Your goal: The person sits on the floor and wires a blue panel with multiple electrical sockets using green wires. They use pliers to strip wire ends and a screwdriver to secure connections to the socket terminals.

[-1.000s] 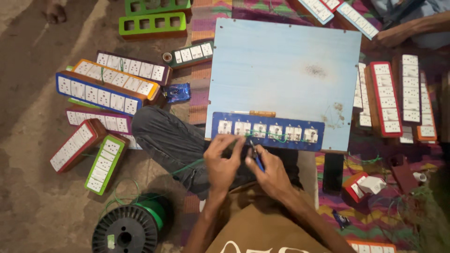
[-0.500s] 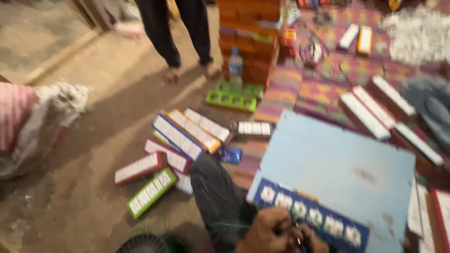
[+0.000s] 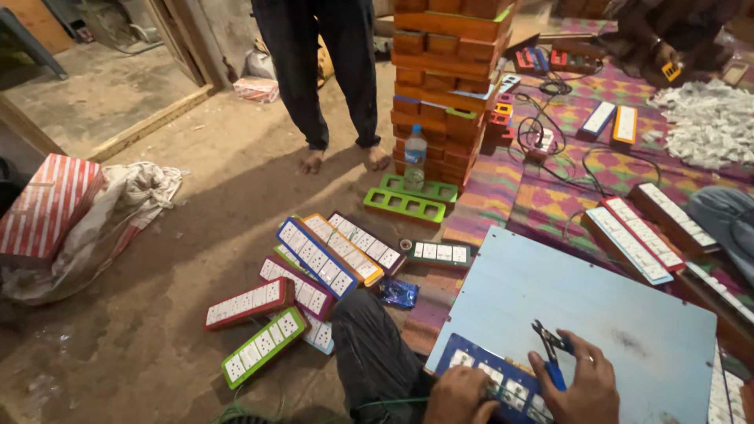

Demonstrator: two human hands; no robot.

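**View swings up, hands stay on the blue strip**

Lifted since a moment ago, the view now takes in a standing person's legs and stacked orange boxes. Down at the bottom edge, the left hand presses curled fingers on the blue socket strip, lying on the pale blue board. Right hand is clamped around blue-handled cutters, tips upward.

Place: a small floor-level assembly workshop for electrical switchboards.
Floor: bare dirt floor, with a patterned mat as the work area.
Stock: finished socket boards spread around, stacked orange casings, a heap of white parts.
Tools: pliers, loose wires.
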